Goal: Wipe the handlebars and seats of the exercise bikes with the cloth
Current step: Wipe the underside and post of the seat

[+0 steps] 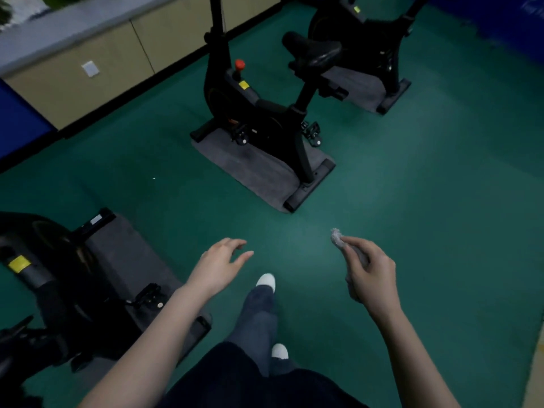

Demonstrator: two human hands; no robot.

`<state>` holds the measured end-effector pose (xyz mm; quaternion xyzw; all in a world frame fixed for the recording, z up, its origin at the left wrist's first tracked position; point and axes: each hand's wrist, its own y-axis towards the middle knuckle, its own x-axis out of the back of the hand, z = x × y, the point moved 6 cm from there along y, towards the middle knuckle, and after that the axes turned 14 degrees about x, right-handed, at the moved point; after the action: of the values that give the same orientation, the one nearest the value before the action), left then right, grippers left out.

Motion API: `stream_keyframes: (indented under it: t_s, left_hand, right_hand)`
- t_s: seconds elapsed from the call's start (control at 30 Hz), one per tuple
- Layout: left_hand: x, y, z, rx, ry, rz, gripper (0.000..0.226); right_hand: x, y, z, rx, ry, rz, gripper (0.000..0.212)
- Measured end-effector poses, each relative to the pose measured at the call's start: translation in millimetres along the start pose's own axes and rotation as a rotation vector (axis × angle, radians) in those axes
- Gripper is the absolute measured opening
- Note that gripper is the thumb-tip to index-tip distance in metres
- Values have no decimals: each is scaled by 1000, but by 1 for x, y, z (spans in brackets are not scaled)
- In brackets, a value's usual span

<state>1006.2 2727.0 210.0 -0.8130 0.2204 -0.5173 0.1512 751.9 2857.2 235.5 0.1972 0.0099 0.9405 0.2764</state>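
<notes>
Approach to the middle bike (pixel 265 113). The cloth (pixel 338 240) is bunched in the closed right hand (pixel 371 269); the left hand (pixel 219 265) is spread, empty. The seat (pixel 312 50) should be wiped first, the handlebars, apparently out of view, afterwards.

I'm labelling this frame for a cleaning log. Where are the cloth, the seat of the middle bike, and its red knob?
cloth (pixel 336 237): head view, on the bunched end poking out above the right hand's fingers.
seat (pixel 316 51): head view, on the saddle's top.
red knob (pixel 239 65): head view, on the knob's cap.
</notes>
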Motion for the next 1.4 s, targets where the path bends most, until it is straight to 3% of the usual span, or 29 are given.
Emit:
stream_keyframes:
  t_s: [0.27,0.57,0.83,1.13,1.4]
  left_hand:
    - [19,119,-57,-16,18,-1,43]
    - [45,232,-146,-133,252,5,51]
    - [39,281,-209,-167,321,21,56]
    - [16,327,-329,-107,363,-54,60]
    - [-4,346,-414,-46,285,-62,57]
  right_hand:
    - [-16,125,-8,21,-48,18,10]
    - [-16,233,-24,-27,-107,10,12]
    - [27,301,-55,-82,-103,-66,9]
    - [117,406,-93,-56,-26,-40,9]
    - [190,479,-130,-147,81,-21,18]
